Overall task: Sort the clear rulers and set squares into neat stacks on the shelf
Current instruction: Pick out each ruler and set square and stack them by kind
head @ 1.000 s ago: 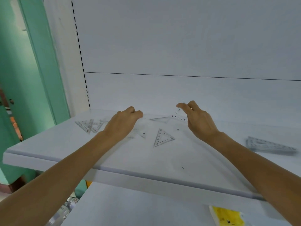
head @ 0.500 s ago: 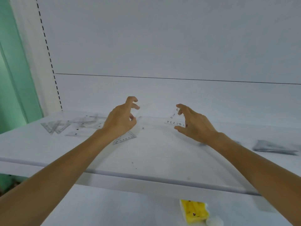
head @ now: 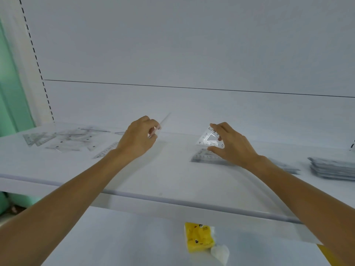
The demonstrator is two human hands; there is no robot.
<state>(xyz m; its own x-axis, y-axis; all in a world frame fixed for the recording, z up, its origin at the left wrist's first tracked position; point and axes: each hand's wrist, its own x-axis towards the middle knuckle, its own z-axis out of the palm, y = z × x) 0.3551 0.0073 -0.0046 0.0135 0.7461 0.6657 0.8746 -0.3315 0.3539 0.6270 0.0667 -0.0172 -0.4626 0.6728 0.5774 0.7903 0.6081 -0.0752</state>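
My left hand pinches a clear ruler or set square, seen edge-on and tilted up to the right above the white shelf. My right hand holds a small clear set square upright between thumb and fingers, over a flat stack of set squares. Loose clear rulers and set squares lie scattered at the shelf's left. A ruler lies just left of my left wrist.
A grey stack of rulers lies at the right of the shelf, with another flat pile behind my right forearm. On the lower shelf lies a yellow packet. A green wall stands at the left.
The view has shifted to the right, bringing the right-hand stacks into sight. My left hand has lifted a clear piece off the shelf. My right hand has carried its set square over the flat stack.
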